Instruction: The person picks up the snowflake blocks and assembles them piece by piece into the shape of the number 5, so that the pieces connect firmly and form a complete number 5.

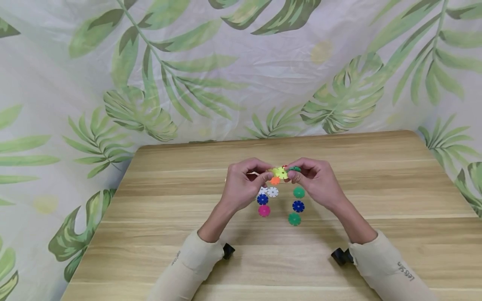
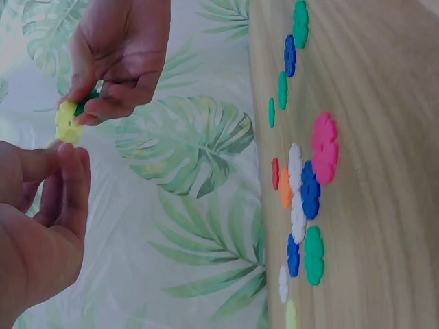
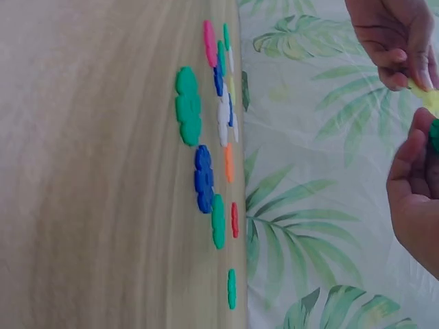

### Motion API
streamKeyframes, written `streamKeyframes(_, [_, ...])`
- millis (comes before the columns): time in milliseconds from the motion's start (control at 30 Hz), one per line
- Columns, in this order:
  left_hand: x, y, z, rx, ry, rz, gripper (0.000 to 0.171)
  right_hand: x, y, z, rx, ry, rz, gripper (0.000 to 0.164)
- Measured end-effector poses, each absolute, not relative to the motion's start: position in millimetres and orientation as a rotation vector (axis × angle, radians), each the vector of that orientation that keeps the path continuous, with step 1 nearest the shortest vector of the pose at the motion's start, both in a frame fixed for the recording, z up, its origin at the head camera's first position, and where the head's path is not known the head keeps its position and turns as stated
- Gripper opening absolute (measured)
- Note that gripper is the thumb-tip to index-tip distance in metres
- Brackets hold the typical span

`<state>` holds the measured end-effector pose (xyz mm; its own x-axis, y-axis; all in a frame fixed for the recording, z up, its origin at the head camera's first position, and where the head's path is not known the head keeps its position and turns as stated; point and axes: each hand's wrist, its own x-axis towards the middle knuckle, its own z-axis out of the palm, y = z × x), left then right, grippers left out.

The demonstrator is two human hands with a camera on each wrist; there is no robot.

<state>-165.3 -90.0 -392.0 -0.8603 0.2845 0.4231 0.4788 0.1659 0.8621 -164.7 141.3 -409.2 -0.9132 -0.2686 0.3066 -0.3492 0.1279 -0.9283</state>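
Backdrop: pale cloth (image 1: 278, 62) printed with green leaves, hung behind a wood-grain table (image 1: 158, 234).

Head view. Left hand (image 1: 242, 184): pinches the left part of a yellow notched disc (image 1: 280, 173). Right hand (image 1: 318, 182): grips a dark green disc (image 1: 295, 169) between thumb and fingers, at the yellow one's right; whether the two interlock cannot be told. On the table, below the hands: an orange disc (image 1: 275, 180); toward the left, a white disc (image 1: 273, 192), a blue disc (image 1: 262, 199) and a pink disc (image 1: 264, 210); toward the right, a column of upper green disc (image 1: 299, 192), navy disc (image 1: 298, 206) and lower green disc (image 1: 295, 219). Cream sleeves (image 1: 192, 259), each with a black device (image 1: 228, 251) at the cuff.

Left wrist view. Both hands before the cloth, fingertips close together at the held discs. On the table, a red disc (image 2: 275, 173) beside the orange one; a second yellow disc (image 2: 292, 315), cut by the lower edge.

Right wrist view. Held discs at the right margin, partly cropped. Lone green disc (image 3: 232, 288) apart from the column, near the table's edge.
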Motion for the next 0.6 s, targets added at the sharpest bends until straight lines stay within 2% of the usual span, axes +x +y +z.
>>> streamKeyframes(300, [-168.6,-99.4,-389.7,-0.719,-2.337,-1.81,0.019,-167.1,147.4,-408.0,0.64,-2.404,1.91,0.016])
streamKeyframes(600, [-167.9,-93.1,-392.8,-0.788,-2.306,-1.842,0.021,-164.6,145.3,-406.0,0.625,-2.417,1.989,0.018])
